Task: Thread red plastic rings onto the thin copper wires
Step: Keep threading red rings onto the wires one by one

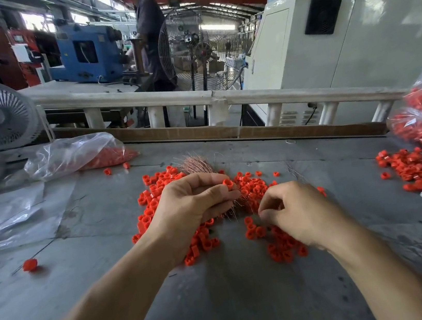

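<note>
left hand [191, 203] grips a bundle of copper wires [196, 166] over the grey table [225, 307], its fingertips pinching one red ring [227, 183]. right hand [297, 211] hovers just beside it, fingers curled with thumb and forefinger pressed together; what they pinch cannot be told. a pile of loose red rings [251, 186] lies beneath both hands

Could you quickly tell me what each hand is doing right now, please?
Left hand: closed, holding a bundle of thin copper wires and a red plastic ring.
Right hand: fingers curled in a pinch; what it holds cannot be told.
</note>
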### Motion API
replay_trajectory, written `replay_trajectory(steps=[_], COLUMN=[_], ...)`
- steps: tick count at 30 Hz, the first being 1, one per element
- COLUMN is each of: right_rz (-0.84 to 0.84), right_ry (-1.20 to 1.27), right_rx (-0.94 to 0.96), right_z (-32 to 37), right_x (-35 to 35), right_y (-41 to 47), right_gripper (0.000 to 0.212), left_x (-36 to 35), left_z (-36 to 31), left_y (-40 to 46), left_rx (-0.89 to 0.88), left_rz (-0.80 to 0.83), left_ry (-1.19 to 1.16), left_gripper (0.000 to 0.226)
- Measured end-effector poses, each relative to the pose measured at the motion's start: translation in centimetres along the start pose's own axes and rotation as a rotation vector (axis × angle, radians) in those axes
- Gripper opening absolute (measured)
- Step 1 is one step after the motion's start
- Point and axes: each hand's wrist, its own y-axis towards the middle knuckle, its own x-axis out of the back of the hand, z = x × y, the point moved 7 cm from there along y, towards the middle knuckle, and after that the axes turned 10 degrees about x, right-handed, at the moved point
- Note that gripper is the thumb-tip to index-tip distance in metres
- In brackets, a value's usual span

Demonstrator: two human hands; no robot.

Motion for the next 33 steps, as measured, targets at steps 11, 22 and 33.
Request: replay_trajectory(steps=[11,22,33], right_rz=[-0.257,-0.302,-0.381], right_ry=[0.835,0.875,0.67], right_rx=[0.141,0.185,0.295], right_z=[1.7,3.1,4.1], right_x=[1.5,1.1,1.4], right_y=[0.3,0.2,-0.2], right_gripper=[0.012,0.017,0.015], left_x=[-0.4,-0.9,-1.1], left_z=[0.2,0.0,-0.1], left_y=[-0.1,-0.4,-0.5], left_rx=[0.022,0.017,0.024], left_rz=[0.005,0.032,0.026], left_ry=[0.045,0.078,0.107], left_gripper=[0.023,0.027,0.032])
